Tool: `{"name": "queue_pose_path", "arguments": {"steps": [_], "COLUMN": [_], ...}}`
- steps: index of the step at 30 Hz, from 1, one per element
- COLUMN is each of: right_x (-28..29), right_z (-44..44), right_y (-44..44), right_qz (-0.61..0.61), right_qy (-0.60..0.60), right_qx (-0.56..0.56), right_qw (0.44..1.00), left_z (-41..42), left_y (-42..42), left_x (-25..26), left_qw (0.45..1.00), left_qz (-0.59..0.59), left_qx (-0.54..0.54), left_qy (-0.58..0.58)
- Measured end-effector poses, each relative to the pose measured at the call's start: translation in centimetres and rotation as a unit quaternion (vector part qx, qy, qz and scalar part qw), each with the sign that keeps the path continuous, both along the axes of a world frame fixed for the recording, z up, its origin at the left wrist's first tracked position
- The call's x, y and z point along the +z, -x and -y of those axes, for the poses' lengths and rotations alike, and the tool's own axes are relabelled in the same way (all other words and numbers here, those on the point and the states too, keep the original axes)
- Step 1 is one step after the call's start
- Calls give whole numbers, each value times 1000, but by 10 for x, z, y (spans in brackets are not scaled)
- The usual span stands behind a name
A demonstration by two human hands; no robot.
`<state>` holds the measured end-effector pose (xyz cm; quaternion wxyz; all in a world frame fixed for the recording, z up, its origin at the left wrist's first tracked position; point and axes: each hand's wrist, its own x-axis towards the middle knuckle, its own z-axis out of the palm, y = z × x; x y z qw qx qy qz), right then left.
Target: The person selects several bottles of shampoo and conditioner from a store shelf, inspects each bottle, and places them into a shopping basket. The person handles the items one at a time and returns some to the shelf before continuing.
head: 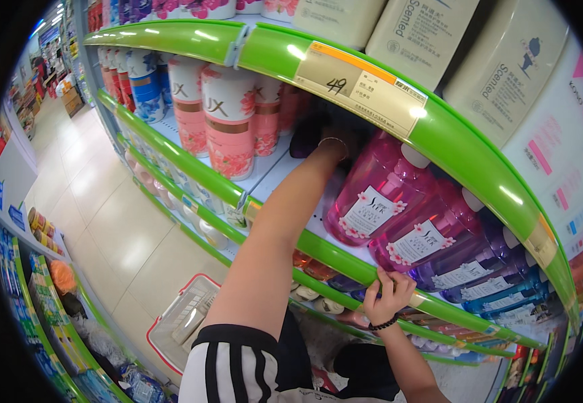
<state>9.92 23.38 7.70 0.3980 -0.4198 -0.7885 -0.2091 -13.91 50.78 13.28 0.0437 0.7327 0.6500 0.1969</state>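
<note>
My left arm reaches deep into the middle shelf, between pink-and-white bottles (228,126) and pink pump bottles (372,201). My left hand (344,138) is in deep shadow past a thin wrist bracelet, so its fingers and anything in them cannot be made out. A dark purple object (302,136) stands beside it. Lower right, my right hand (389,294), with a dark beaded bracelet on the wrist, has its fingers curled over the green shelf edge (336,259), just below the second pink pump bottle (427,237).
Overhead, a green shelf edge (266,48) with a price tag (362,85) carries large cream bottles (422,40). Purple bottles (465,274) line the right side. A white shopping basket (183,322) with a red rim sits on the tiled floor (100,211). Opposite stands a low shelf (54,312).
</note>
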Motion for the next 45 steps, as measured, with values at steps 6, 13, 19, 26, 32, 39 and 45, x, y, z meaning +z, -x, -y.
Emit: {"name": "queue_pose_path", "arguments": {"steps": [6,13,19,26,32,39,45], "right_x": [-6,-4,0,4,7,11,9], "right_z": [-2,-2,0,4,8,10,12], "right_y": [-2,-1,1,3,-3,-2,-6], "right_qz": [11,3,-10,-46,-53,-58,-53], "right_qy": [-11,-7,-16,4,18,18,27], "right_qx": [-10,2,-7,16,24,37,40], "right_qw": [1000,1000,1000,999,998,997,997], "left_z": [-43,-37,19,106,166,187,205], "left_y": [-1,4,24,55,64,62,40], "left_x": [2,9,14,13,22,47,58], "left_qw": [998,998,997,991,980,919,929], "left_qz": [23,17,-34,-76,-54,-94,-179], "left_qx": [23,9,-71,-84,-144,-256,-189], "left_qy": [-51,-66,-7,75,127,284,263]}}
